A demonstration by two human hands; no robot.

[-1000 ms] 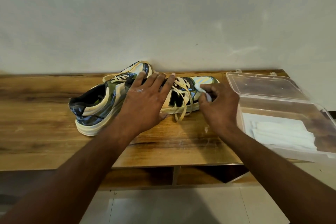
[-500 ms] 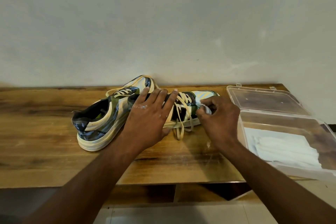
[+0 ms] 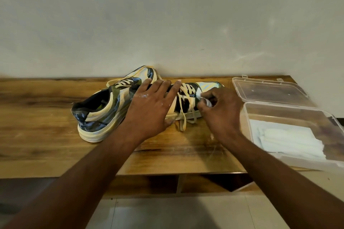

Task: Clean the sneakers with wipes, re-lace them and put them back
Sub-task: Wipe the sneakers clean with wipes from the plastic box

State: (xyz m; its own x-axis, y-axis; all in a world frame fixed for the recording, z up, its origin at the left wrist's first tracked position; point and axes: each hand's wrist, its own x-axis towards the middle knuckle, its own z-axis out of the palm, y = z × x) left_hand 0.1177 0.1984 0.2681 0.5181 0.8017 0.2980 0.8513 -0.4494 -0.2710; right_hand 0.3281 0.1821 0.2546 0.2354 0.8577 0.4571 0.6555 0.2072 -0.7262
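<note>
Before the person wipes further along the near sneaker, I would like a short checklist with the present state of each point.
1. Camouflage-patterned near sneaker is steadied: ok, the left hand presses flat on it.
2. White wipe is in grip: ok, the right hand pinches it against the toe area.
3. Loose cream laces are clear of the wiping path: not ok, they hang beside the wipe.
4. Spare wipes are within reach: ok, the clear plastic box stands open beside the right hand.
5. Second sneaker already cleaned: cannot tell.
</note>
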